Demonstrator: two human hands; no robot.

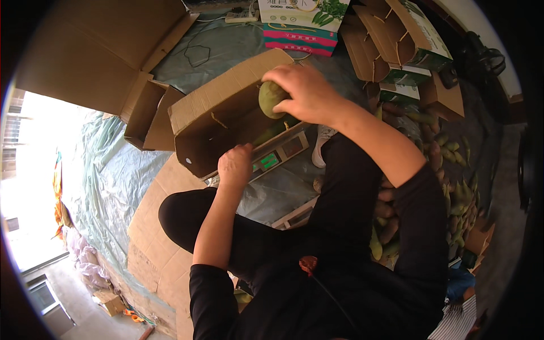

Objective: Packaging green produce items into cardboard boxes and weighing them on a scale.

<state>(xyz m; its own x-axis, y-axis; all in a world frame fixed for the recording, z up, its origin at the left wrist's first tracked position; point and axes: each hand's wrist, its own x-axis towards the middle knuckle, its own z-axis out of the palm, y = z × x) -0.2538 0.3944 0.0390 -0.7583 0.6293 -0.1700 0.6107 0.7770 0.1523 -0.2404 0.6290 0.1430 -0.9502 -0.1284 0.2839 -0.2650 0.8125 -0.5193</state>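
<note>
My right hand [309,93] is wrapped round the thick end of a green radish [272,101], holding it over the right end of an open cardboard box [195,107]. Fingers of my left hand [234,165] curl over the box's near rim, their tips partly hidden. Inside lies another green radish [269,135], close to the near wall. A scale with a lit green display [268,161] shows at the box's near side.
Behind stand a large open carton [96,51] and colored boxes [300,39]. Open packing boxes [391,39] are stacked at far right. Heaps of green radishes [462,198] lie on my right. Plastic sheeting [107,175] and flattened cardboard [158,226] cover the floor on the left.
</note>
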